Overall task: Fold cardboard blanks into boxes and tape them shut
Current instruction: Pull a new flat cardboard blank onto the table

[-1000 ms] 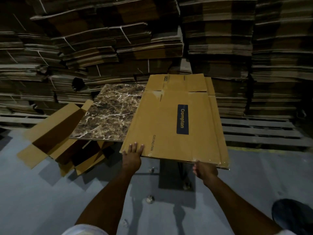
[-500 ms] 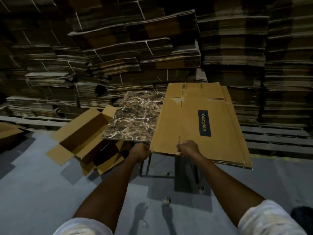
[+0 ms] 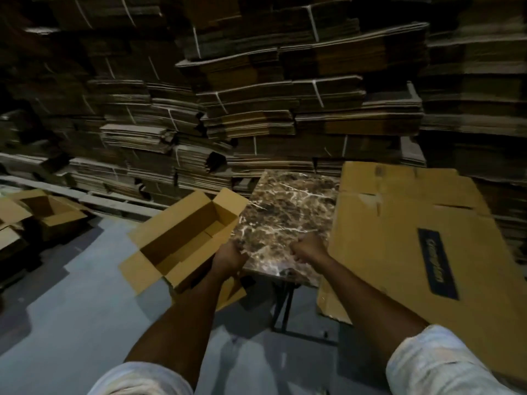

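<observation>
A stack of flat cardboard blanks (image 3: 399,238) with a blue printed label lies on the right part of a small marble-topped table (image 3: 285,212) and overhangs its front and right sides. My left hand (image 3: 228,258) is curled around the table's left edge near the front corner. My right hand (image 3: 309,250) is a closed fist over the marble top, just left of the blanks and not touching them. Nothing shows in it. An opened box (image 3: 182,240) with its flaps out lies tilted on the floor against the table's left side.
Tall strapped bundles of flat cardboard (image 3: 256,109) wall off the whole back. Another opened box (image 3: 48,209) sits on the floor at far left. Wooden pallets (image 3: 114,201) run along the foot of the stacks. Grey floor (image 3: 71,309) lies in front.
Both hands have let go of the blank's near edge and moved left onto the bare marble top. My view has swung left, so the blanks now sit at the right.
</observation>
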The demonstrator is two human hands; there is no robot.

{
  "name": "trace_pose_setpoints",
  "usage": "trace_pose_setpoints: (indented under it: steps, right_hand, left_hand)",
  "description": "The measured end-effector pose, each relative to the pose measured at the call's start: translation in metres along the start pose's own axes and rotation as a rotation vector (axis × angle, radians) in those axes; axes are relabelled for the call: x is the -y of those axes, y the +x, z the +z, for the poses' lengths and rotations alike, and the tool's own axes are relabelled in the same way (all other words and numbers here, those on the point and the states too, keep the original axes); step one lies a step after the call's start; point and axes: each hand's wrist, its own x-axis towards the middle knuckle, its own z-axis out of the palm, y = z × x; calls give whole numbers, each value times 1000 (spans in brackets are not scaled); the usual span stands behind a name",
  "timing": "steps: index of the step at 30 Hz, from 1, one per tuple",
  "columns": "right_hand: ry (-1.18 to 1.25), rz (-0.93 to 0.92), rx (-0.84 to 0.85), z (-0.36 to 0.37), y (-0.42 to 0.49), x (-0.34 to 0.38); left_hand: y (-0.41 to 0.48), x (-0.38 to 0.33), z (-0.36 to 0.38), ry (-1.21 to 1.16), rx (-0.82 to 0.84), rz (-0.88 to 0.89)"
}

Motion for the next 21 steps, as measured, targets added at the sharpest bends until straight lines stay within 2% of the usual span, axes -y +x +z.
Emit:
trace_pose_setpoints:
  steps: [5, 13, 17, 21]
  right_hand:
    - [-69, -48, 113, 69, 60, 56]
    - [-143, -96, 226, 207, 148, 105]
    - [-129, -11, 285, 294, 191, 128]
    - [-93, 148, 293, 387, 234, 122]
  left_hand:
    - [43, 49, -49, -31, -63, -174]
    - [153, 181, -88, 49, 65, -291]
    - [219, 257, -94, 92, 116, -290]
    - [283, 345, -81, 179, 228, -251]
